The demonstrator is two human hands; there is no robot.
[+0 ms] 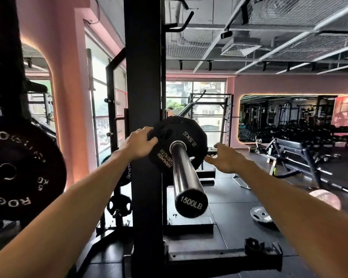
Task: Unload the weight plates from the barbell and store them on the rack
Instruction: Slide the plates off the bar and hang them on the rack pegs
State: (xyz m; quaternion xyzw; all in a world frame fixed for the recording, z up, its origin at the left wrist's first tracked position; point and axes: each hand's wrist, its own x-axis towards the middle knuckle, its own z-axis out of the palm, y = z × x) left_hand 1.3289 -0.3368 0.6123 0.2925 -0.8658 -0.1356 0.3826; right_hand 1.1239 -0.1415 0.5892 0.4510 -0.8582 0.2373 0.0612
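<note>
A barbell sleeve (184, 177) points toward me, its end cap marked 1500LB. A small black 2.5KG plate (189, 137) sits on the sleeve near the black rack upright (145, 97). My left hand (139, 143) grips the plate's upper left rim. Just off the plate's right edge is my right hand (224, 159), fingers spread, not clearly touching it. A larger plate behind the small one is mostly hidden.
A big black 5 KG Rogue plate (18, 173) hangs on a rack peg at the left. Small plates (119, 206) sit low on the rack. A grey plate (260, 214) lies on the floor at the right. A bench (293, 147) and dumbbells stand farther right.
</note>
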